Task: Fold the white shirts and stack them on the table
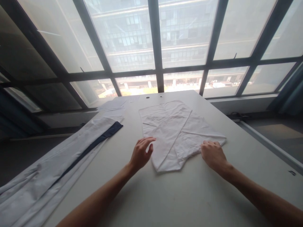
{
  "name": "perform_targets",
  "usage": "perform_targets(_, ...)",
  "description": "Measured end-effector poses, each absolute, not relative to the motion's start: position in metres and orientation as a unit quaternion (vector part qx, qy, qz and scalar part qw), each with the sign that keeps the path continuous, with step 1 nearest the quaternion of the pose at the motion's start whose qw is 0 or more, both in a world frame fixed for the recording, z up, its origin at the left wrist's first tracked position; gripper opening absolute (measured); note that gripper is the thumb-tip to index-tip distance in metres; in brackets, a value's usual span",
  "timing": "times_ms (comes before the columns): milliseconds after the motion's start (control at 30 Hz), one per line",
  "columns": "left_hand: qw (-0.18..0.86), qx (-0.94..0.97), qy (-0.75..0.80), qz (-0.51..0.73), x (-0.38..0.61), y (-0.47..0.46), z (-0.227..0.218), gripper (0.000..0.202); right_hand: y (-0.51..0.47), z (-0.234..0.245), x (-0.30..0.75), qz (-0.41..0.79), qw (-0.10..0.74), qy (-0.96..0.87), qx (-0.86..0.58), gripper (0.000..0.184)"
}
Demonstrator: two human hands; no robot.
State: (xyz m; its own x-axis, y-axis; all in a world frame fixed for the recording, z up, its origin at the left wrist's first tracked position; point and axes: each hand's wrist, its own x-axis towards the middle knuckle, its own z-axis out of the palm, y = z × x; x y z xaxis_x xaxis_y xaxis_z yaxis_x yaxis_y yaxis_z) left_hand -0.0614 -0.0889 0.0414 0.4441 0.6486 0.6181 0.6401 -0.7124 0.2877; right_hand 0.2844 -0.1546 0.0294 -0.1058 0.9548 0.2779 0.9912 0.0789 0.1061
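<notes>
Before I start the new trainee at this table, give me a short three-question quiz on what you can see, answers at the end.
1. Multiple choice: which hand is nearer the dark strip along the fabric at the left? A: the left hand. B: the right hand.
2. True or false: the right hand is at the far edge of the white cloth, the one closest to the glass.
3. Fill in: beyond the far end of the table stand large framed ____.

Key: 1: A. 2: False, it is at the near right edge. 3: windows.
</notes>
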Motion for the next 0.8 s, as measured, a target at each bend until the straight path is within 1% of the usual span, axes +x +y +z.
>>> perform_targets(100,0.006,0.842,0.418,0.342,-0.075,-0.066,0.029,0.028,-0.156,0.030,0.287,-0.126,0.117,-0.717,-0.676,0.021)
perform_targets(200,0.028,0.853,0.423,0.306,-0.085,-0.048,0.014,0.029,-0.159,0.030,0.276,-0.082,0.196,-0.760,-0.614,0.017)
perform_targets(267,0.049,0.855,0.425,0.292,-0.089,-0.041,0.007,0.028,-0.161,0.029,0.265,-0.049,0.210,-0.799,-0.562,0.020)
perform_targets(367,0.067,0.856,0.435,0.272,-0.093,-0.038,0.002,0.027,-0.164,0.028,0.253,-0.028,0.185,-0.824,-0.535,0.027)
perform_targets(500,0.054,0.867,0.431,0.242,-0.091,-0.043,0.005,0.026,-0.166,0.031,0.248,-0.032,0.159,-0.811,-0.562,0.041)
perform_targets(633,0.041,0.888,0.405,0.215,-0.083,-0.053,0.013,0.030,-0.164,0.036,0.252,-0.062,0.128,-0.785,-0.603,0.045)
perform_targets(800,0.068,0.927,0.326,0.173,-0.070,-0.074,0.028,0.036,-0.155,0.037,0.279,-0.083,0.084,-0.740,-0.662,0.051)
